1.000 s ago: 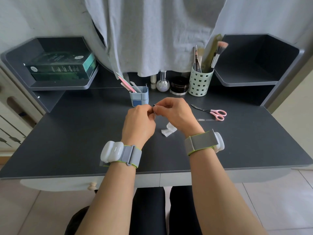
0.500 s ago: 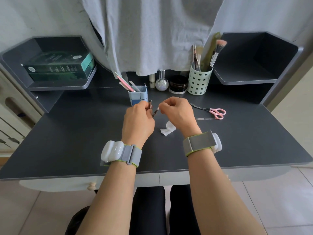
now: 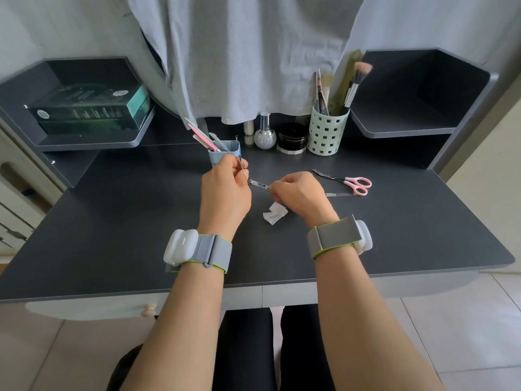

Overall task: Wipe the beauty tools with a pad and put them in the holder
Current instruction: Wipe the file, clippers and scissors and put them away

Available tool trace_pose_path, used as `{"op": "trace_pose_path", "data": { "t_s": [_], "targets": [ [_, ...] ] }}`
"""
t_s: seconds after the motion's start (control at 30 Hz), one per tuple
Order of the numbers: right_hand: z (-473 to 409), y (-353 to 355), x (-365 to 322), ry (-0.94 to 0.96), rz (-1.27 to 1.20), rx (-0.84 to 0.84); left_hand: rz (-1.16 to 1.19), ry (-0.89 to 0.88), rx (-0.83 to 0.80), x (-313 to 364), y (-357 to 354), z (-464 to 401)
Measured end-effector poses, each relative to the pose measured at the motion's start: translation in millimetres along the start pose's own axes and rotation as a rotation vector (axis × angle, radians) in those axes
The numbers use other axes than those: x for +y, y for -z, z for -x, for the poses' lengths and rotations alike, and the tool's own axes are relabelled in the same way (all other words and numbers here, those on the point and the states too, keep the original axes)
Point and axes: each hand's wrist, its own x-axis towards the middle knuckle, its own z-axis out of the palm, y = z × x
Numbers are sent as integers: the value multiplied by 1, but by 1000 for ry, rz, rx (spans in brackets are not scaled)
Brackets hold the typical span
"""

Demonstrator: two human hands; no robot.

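Head view. Left hand (image 3: 225, 190): fingers curled, pinching 1 end of a small metal tool (image 3: 258, 183), a second thin metal part rising from the same grip. Right hand (image 3: 300, 193): fingers curled, pinching the other end of that tool; tool held above the dark bench (image 3: 112, 235), spanning the gap between both hands. White pad (image 3: 275, 215): crumpled, lying on the bench just below the right hand; contact with the hand cannot be told. Blue holder (image 3: 225, 153): upright, just behind the left hand, containing a pink file (image 3: 201, 135) and other slim tools. Pink-handled scissors (image 3: 351, 183): flat on the bench, right of the right hand. Metal strip (image 3: 339, 195): flat, beside the scissors. Green perforated cup (image 3: 327, 131): at the back, holding brushes (image 3: 356, 83). Each wrist carries 1 grey band.
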Motion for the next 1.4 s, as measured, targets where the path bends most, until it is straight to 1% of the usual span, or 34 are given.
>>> {"op": "trace_pose_path", "data": {
  "t_s": [0.1, 0.2, 0.27, 0.47, 0.67, 0.73, 0.8, 0.93, 1.07, 1.17, 1.4],
  "targets": [
    [4, 5, -1, 30, 52, 9, 2, -4, 25, 1, 3, 1],
    [8, 13, -2, 44, 142, 13, -60, -15, 61, -3, 4, 2],
    [10, 14, -2, 45, 222, -9, -99, -11, 78, -4, 4, 2],
    [14, -1, 4, 25, 351, -89, -51, -34, 85, 0, 5, 5],
    [20, -7, 5, 68, 389, -40, -60, -35, 83, -5, 9, 7],
    [21, -4, 2, 59, 365, 3, -45, -37, 77, -7, 10, 8],
    [21, 1, -3, 74, 291, 67, -30, -35, 70, -7, 11, 8],
    [21, 6, -18, 183, 101, 217, 29, -3, 46, -4, 8, 11],
    [22, -2, -27, 293, 79, 286, 79, 13, 17, 4, 6, 15],
    [21, -10, -26, 309, 88, 272, 73, 7, 13, 6, 7, 16],
    [26, -14, -22, 333, 10, 150, 55, -9, 26, 0, 10, 16]
  ]
}}
